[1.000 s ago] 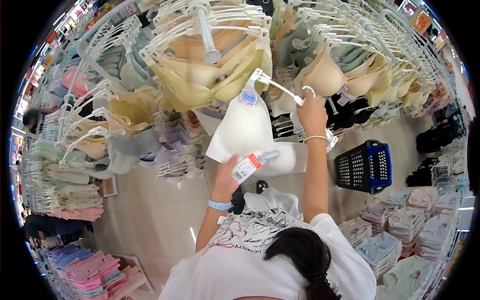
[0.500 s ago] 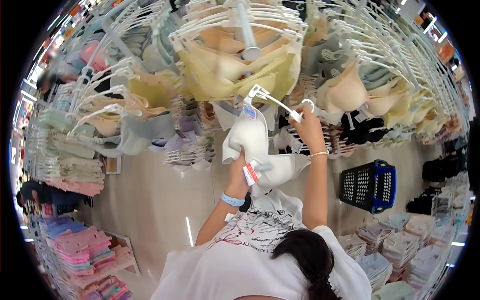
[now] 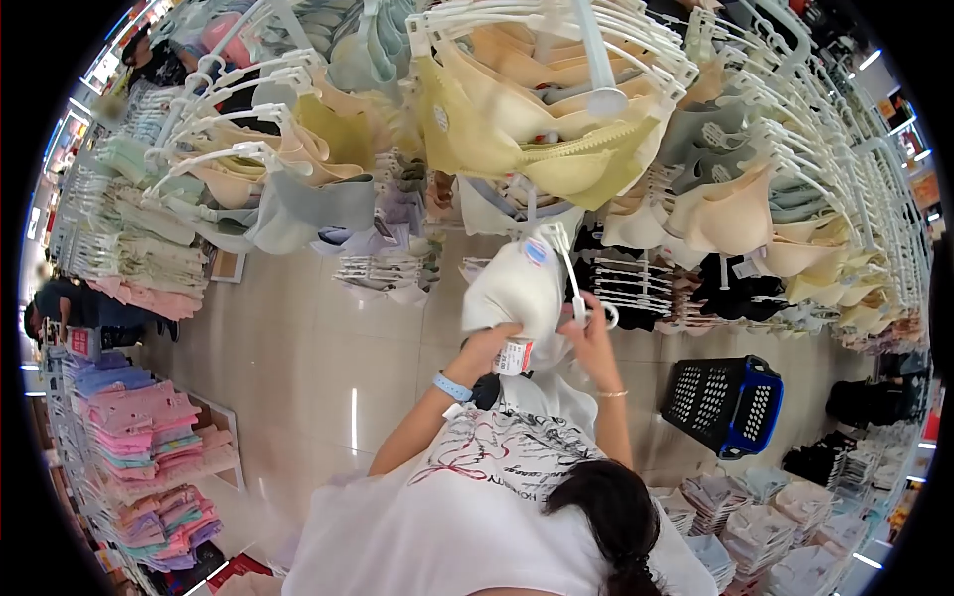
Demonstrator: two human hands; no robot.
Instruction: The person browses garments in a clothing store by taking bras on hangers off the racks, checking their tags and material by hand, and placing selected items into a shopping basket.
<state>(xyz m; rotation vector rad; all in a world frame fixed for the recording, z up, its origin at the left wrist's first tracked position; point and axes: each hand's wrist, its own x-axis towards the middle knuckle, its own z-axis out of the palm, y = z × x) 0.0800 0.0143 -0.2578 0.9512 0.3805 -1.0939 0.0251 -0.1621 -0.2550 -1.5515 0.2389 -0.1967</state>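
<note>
A white bra (image 3: 512,293) is held in front of my chest, with its upper edge clipped to a white plastic hanger (image 3: 569,266). My left hand (image 3: 485,350) is closed on the bra's lower left side. Beside those fingers, a red-and-white price tag (image 3: 513,358) hangs from the bra. My right hand (image 3: 592,348) grips the hanger near its hook, which sticks out to the right of the fingers. Part of the bra's right side is hidden behind my right hand. Just ahead, a yellow bra (image 3: 596,164) hangs at the front of a display arm.
Racks of hanging bras, among them a beige bra (image 3: 730,214) and a grey bra (image 3: 313,211), surround the front. A black-and-blue shopping basket (image 3: 701,402) stands on the floor at right. Folded pink clothes (image 3: 134,422) are stacked at left. A person (image 3: 70,308) is at far left.
Both hands have drawn the bra and hanger lower and closer to my body. The hanger has swung from slanting outward to nearly upright. My view has shifted slightly.
</note>
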